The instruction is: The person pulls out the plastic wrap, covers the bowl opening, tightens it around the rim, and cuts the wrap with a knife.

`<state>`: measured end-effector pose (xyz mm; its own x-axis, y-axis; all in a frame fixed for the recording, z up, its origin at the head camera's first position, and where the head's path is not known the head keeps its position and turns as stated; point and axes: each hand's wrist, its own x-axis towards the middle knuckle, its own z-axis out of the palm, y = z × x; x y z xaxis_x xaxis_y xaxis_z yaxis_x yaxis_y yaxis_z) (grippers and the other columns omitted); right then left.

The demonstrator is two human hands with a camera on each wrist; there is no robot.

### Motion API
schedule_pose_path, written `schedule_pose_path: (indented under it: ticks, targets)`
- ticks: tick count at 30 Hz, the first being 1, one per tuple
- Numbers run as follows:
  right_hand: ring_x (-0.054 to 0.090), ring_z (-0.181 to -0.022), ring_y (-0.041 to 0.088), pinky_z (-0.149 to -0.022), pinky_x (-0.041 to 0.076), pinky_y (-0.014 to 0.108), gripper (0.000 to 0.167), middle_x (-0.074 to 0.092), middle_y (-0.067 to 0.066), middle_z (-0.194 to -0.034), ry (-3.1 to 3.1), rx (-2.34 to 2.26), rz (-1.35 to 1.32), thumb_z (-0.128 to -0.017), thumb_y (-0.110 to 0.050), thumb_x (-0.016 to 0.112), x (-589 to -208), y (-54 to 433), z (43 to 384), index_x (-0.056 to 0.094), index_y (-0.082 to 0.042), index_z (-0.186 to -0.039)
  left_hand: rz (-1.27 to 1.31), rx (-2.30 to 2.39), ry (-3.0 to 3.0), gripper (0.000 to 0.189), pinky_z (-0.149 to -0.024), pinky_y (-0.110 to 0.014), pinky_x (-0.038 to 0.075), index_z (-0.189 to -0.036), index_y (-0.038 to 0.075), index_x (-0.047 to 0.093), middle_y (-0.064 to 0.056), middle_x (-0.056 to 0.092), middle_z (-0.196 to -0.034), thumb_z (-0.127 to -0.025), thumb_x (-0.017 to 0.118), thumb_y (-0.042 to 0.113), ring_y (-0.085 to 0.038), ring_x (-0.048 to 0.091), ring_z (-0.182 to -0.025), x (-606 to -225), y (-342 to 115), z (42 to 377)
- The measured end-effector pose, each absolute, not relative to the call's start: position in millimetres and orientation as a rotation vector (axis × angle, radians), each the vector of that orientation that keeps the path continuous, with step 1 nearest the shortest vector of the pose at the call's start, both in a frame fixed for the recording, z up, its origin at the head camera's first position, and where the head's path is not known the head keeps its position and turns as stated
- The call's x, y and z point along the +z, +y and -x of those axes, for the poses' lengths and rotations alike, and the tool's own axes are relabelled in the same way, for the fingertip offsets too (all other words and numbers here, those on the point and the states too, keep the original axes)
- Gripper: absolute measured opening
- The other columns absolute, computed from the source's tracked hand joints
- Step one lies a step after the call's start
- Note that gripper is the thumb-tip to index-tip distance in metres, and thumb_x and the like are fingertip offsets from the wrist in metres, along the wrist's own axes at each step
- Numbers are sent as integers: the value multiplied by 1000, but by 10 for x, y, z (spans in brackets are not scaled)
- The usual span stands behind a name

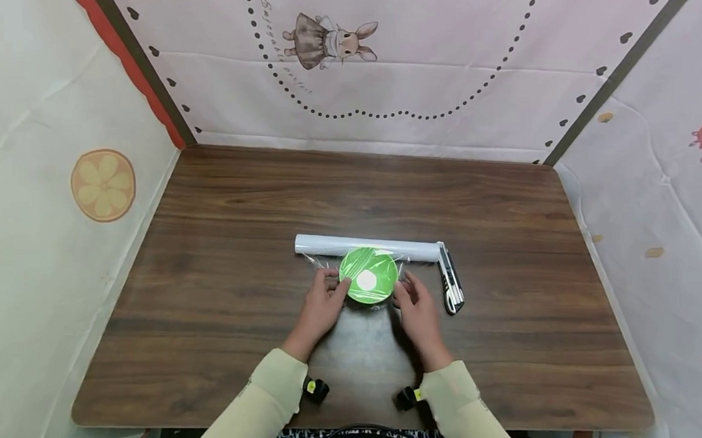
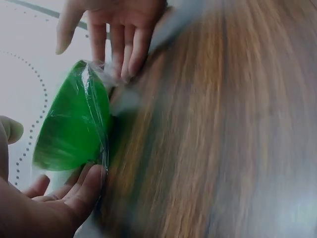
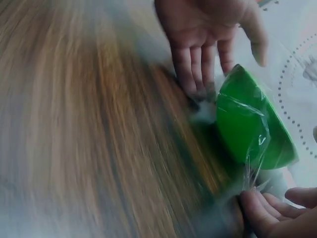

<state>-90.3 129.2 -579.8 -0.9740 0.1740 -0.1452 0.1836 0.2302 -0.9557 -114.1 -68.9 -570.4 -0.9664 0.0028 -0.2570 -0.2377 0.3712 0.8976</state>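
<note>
One round, glossy green bowl point(image 1: 383, 276) is placed mid-table between the hands, its mouth turned up; no long axis, round rim. A white disc-like spot is seen at its centre. Clear, wrinkled plastic film point(image 2: 94, 106) is stretched over the bowl and bunched along its curved side. Whether the table is touched by the base cannot be told.

Film and bowl are touched on the left by the left hand point(image 1: 322, 305), fingers extended and slightly bent, thumb spread away, nothing gripped. The right side is met by the right hand point(image 1: 418, 314), fingers likewise nearly straight, thumb apart, nothing clenched.

Just beyond, a long white cylindrical roll point(image 1: 328, 244) is laid left-to-right, right end angled slightly nearer. At that end a slim black-and-white utility knife point(image 1: 450, 280) is set near-to-far, near end slanted right. All is supported by a brown wood-grain table point(image 1: 527, 355).
</note>
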Motion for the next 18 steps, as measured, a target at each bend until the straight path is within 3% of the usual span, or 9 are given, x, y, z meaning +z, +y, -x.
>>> schedule_pose_path:
  ticks: [5,10,14,18]
  targets:
    - [61,-113,28,-92,54,36,50,51,25,-138,2145,-2226,-376,-101,-21,53,-5868,1229,942,41,0,-144,250,1838,2241,38,-76,-34,58,-125,3,50,-21,67,-109,-96,58,26,-21,69,-85,-5761,-650,1174]
    - [59,-109,14,-88,53,25,53,49,23,-137,1799,-2483,-395,-96,-1,50,-5938,1175,955,36,-1,-146,257,1970,2071,41,-76,-37,57,-131,-2,44,-25,64,-112,-94,57,11,-14,64,-81,-5790,-633,1198]
    - [61,-101,11,-81,53,25,54,56,10,-124,1622,-2638,-448,-92,5,50,-5962,1118,929,37,-4,-144,294,2101,1907,40,-77,-40,57,-132,-3,42,-20,63,-108,-95,54,6,-12,63,-79,-5813,-635,1216]
    - [64,-95,12,-82,54,27,38,63,3,-113,1403,-2791,-476,-95,3,49,-5949,1054,908,45,-2,-133,357,2193,1812,37,-81,-38,55,-129,0,43,-9,62,-98,-94,55,7,-12,63,-80,-5786,-621,1215]
